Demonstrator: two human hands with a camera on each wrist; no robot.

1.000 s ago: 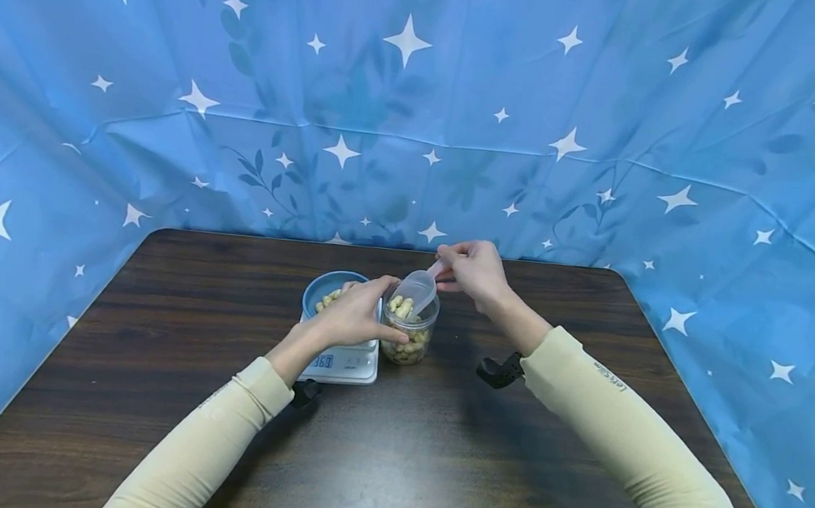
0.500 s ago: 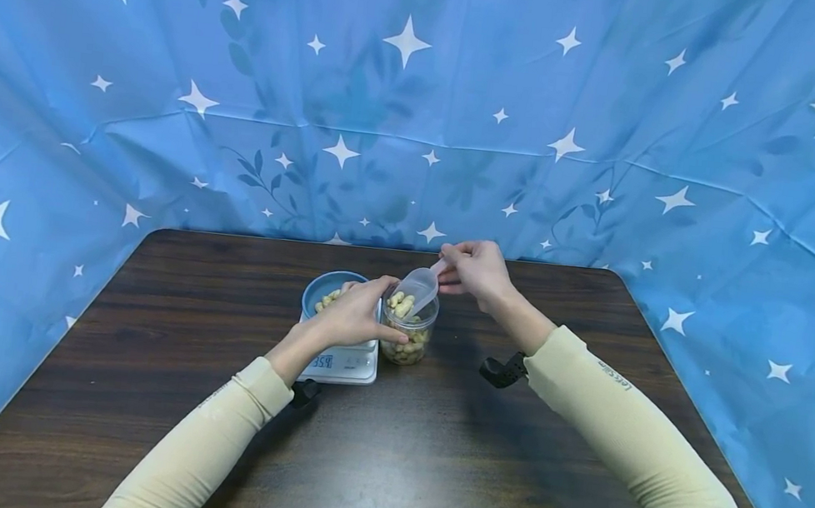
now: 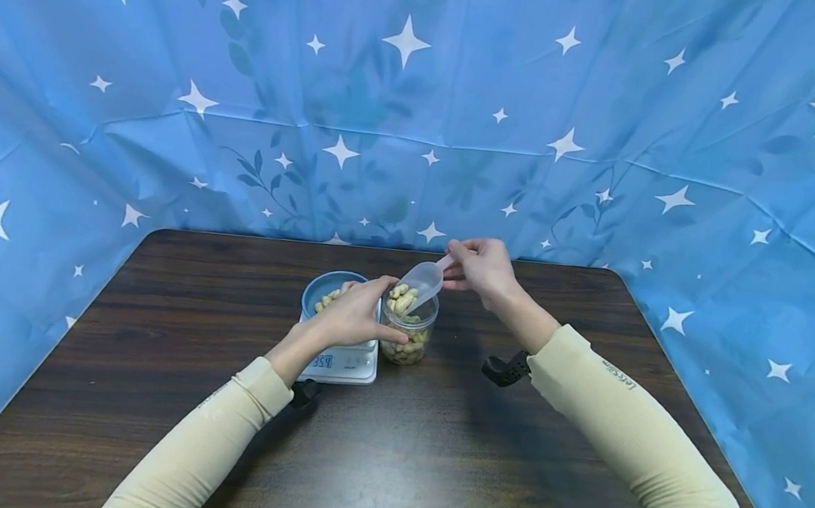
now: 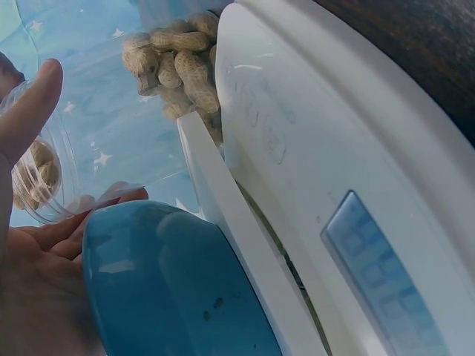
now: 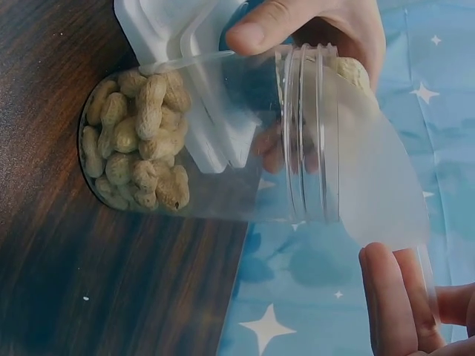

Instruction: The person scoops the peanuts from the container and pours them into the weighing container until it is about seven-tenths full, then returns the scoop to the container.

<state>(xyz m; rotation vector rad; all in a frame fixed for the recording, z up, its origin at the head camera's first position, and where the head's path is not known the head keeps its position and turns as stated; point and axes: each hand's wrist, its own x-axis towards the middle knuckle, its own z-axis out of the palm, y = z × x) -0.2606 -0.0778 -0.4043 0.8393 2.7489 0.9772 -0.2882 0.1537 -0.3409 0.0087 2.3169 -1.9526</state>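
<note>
A clear jar (image 3: 406, 349) with peanuts at its bottom stands upright on the table. My left hand (image 3: 352, 316) grips it near the rim, thumb on the near side. Between the fingers and thumb of my right hand (image 3: 487, 273) is the handle of a translucent scoop (image 3: 429, 280). The scoop tilts down to the left at the jar's mouth and has several peanuts (image 3: 401, 297) in it. In the right wrist view the scoop's bowl (image 5: 378, 178) overlaps the threaded rim of the jar (image 5: 223, 185). My left thumb (image 4: 33, 111) also shows in the left wrist view.
Left of the jar, a white digital scale (image 3: 357, 368) bears a blue bowl (image 3: 311, 292) holding peanuts, partly hidden by my left hand. The scale's display (image 4: 386, 274) is lit. A blue star-patterned curtain (image 3: 424, 105) hangs behind the dark wooden table (image 3: 383, 469).
My right hand and the scoop have shifted slightly up and to the right, and peanuts show more plainly in the scoop. The left hand and jar have stayed put.
</note>
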